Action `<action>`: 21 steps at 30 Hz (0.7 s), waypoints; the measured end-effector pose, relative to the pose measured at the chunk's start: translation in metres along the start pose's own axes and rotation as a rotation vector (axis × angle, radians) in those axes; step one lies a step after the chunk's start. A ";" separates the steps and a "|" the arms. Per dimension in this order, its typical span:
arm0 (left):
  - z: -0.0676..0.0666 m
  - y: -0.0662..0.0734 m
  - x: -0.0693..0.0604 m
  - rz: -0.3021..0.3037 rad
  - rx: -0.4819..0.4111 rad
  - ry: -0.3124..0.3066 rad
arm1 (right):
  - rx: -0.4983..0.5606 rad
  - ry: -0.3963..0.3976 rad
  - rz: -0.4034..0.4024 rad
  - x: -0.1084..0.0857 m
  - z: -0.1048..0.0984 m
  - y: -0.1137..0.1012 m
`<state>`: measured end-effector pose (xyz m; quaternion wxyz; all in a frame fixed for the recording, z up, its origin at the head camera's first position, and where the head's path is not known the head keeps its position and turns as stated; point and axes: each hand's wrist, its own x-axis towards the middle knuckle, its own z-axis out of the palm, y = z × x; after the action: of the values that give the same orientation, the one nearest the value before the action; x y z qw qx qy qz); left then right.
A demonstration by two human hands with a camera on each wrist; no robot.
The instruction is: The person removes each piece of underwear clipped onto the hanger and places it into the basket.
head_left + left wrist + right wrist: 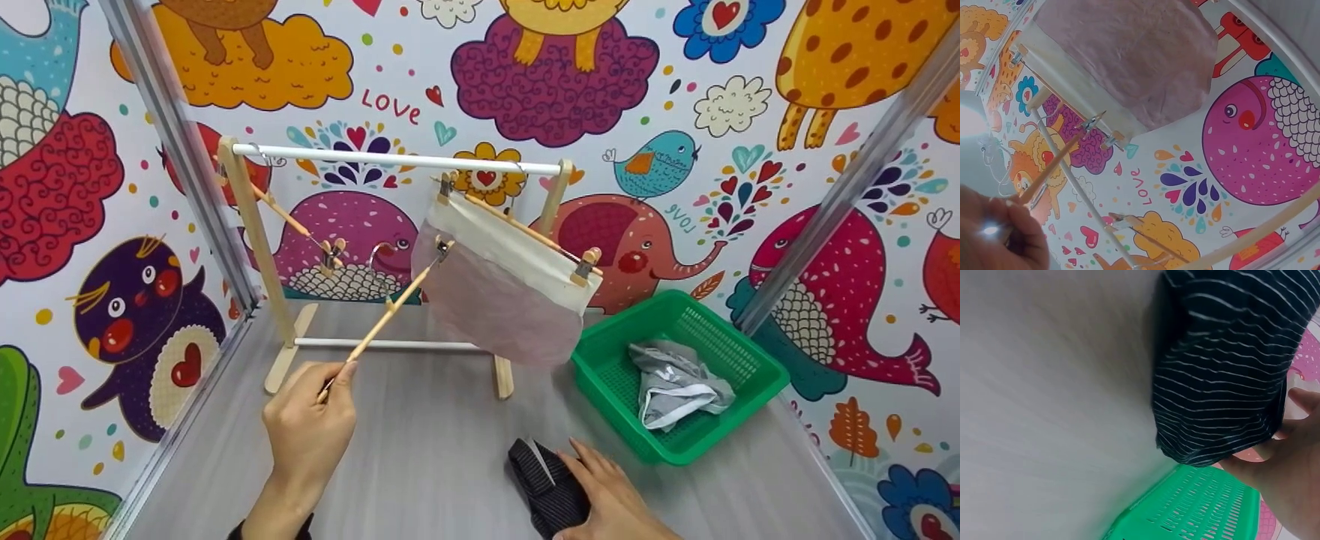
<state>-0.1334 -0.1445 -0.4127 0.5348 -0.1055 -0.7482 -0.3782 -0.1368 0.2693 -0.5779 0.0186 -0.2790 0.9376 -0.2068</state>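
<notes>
In the head view my left hand grips one end of a wooden clip hanger, whose metal hook points up. The hanger slants up to the right, and its far clip overlaps a hanging pale pink garment with a cream band. My right hand holds the right edge of a black garment with thin white stripes, low on the table. In the right wrist view the fingers lie partly hidden behind this striped garment. The left wrist view shows the left hand around the hanger's end.
A small wooden rack with a white top rail stands at the back. The pink garment hangs there by two clips, beside another clip hanger. A green basket at right contains a grey garment with a white band. Patterned walls enclose the table.
</notes>
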 end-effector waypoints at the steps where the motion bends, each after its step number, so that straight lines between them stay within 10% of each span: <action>1: 0.000 0.000 0.000 -0.002 0.004 0.003 | -0.003 -0.003 0.001 0.000 0.001 0.001; 21: 0.008 -0.003 0.008 0.055 0.038 0.066 | -0.161 0.079 -0.041 -0.006 0.021 0.004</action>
<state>-0.1443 -0.1434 -0.4080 0.5714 -0.1030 -0.7340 -0.3523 -0.1310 0.2675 -0.5992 -0.0452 -0.2903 0.9453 -0.1418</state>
